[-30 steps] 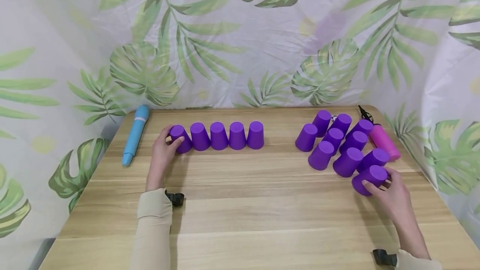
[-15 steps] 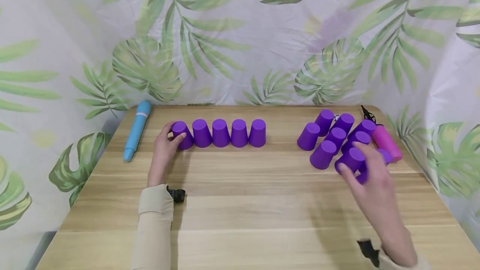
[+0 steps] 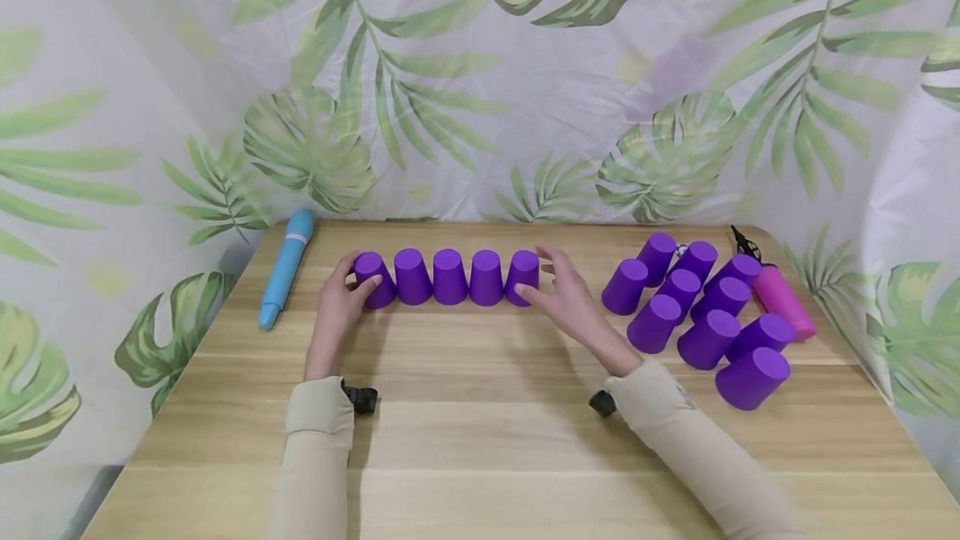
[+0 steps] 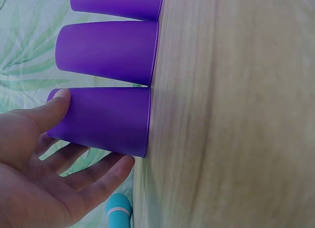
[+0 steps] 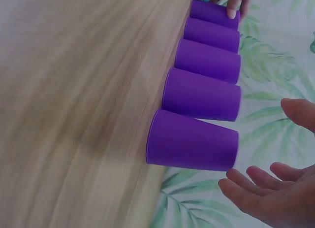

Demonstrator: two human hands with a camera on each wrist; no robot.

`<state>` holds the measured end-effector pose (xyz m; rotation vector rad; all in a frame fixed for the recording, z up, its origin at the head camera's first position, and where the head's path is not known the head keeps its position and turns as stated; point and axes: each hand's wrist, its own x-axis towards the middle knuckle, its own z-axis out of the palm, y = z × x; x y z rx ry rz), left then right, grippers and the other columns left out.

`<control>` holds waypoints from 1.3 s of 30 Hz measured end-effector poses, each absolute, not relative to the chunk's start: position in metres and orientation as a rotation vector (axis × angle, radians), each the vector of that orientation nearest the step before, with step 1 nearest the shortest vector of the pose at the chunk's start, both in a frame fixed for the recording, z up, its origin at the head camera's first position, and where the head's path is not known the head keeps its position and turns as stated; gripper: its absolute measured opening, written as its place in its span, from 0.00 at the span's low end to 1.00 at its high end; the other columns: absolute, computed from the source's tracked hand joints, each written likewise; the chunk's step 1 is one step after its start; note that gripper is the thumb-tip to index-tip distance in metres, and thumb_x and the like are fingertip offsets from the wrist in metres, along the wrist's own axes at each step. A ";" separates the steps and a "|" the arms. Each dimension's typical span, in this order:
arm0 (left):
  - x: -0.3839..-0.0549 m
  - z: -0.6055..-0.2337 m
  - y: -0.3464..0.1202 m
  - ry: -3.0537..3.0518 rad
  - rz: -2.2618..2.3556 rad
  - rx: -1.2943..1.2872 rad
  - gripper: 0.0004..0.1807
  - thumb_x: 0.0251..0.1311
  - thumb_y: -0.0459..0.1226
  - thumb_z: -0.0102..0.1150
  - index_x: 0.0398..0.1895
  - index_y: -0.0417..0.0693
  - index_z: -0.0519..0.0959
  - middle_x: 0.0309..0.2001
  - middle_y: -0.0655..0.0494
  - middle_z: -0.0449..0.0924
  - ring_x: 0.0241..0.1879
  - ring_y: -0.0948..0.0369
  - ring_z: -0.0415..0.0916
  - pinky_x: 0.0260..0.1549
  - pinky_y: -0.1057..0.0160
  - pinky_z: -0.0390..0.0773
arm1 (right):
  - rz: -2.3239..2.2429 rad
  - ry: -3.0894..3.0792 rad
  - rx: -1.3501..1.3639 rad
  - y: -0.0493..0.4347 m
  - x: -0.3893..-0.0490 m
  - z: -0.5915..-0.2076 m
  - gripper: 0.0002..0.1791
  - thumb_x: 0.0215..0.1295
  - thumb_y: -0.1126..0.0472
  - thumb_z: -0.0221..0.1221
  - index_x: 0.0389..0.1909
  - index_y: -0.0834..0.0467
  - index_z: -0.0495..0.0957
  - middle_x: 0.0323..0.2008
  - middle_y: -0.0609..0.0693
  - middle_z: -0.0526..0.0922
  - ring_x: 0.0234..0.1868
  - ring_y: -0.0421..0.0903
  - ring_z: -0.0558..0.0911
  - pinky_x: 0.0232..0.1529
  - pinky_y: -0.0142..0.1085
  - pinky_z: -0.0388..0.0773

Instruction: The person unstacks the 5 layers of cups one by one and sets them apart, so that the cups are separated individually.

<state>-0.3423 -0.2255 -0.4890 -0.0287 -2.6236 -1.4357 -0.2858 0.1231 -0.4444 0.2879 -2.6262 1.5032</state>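
Several purple cups stand upside down in a straight row along the back of the table. My left hand [image 3: 336,311] holds the leftmost purple cup [image 3: 377,282], thumb on its near side and fingers around the outer side. In the left wrist view the thumb [image 4: 59,102] presses near that cup's closed end. My right hand [image 3: 568,298] is at the rightmost purple cup [image 3: 524,272], thumb and fingers spread on either side. The right wrist view shows the right fingertips [image 5: 231,186] close by that cup's [image 5: 194,142] closed end, the thumb standing off it.
At the right stands a loose cluster of several more upside-down purple cups [image 3: 707,340]. Behind them lie a pink cylinder [image 3: 782,301] and a black object [image 3: 746,244]. A blue wand-shaped object [image 3: 285,269] lies at the back left. Leaf-printed cloth [image 3: 465,90] hangs behind the table [image 3: 465,432].
My right hand has let go of the nearest cup in the right cluster and moved left across the table to the row's right end. The left hand stays on its cup.
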 end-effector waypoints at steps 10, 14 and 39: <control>-0.336 -0.493 -0.226 -2.628 -1.457 0.017 0.31 0.66 0.37 0.57 0.71 0.42 0.60 0.64 0.32 0.65 0.60 0.39 0.68 0.60 0.45 0.71 | 1.191 -2.719 0.169 0.105 -0.312 -0.463 0.36 0.62 0.56 0.64 0.68 0.61 0.62 0.65 0.60 0.67 0.64 0.56 0.68 0.62 0.52 0.70; -0.334 -0.492 -0.227 -2.629 -1.453 0.030 0.32 0.67 0.38 0.57 0.71 0.43 0.60 0.64 0.32 0.65 0.58 0.36 0.69 0.59 0.44 0.71 | 1.101 -2.732 0.156 0.105 -0.316 -0.468 0.32 0.63 0.56 0.63 0.66 0.58 0.66 0.61 0.57 0.71 0.61 0.54 0.72 0.56 0.52 0.74; -0.340 -0.488 -0.225 -2.628 -1.452 -0.008 0.31 0.67 0.37 0.57 0.71 0.41 0.60 0.64 0.33 0.65 0.59 0.37 0.69 0.60 0.45 0.71 | 0.914 -2.749 0.033 0.174 -0.313 -0.435 0.30 0.58 0.54 0.65 0.58 0.63 0.69 0.52 0.62 0.76 0.51 0.59 0.77 0.51 0.53 0.75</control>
